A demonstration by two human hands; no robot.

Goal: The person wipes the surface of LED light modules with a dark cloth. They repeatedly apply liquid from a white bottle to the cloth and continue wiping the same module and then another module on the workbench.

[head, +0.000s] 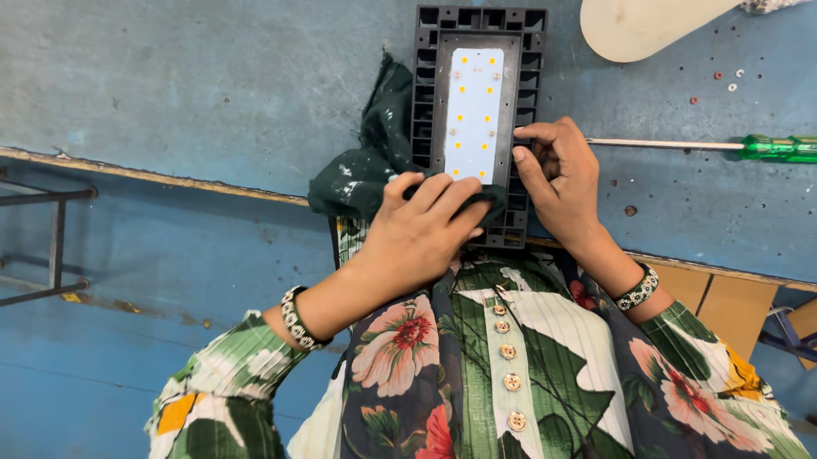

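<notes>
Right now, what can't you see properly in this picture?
Head view only:
- Near end of the black ribbed plastic frame: covered by the left hand.
- Pale rounded board: cut off by the top edge.
- Dark green cloth: partly tucked under the frame.
- Whatever the right hand pinches: hidden by its fingertips.
- Tiny washers: too small to identify.

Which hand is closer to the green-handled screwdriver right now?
Right. The right hand sits at the light panel's right edge, beside the screwdriver tip. The left hand rests at the panel's near end, farther away.

Worn blue workbench (203,70), blue floor (145,272), dark metal frame (54,239) at left
</notes>
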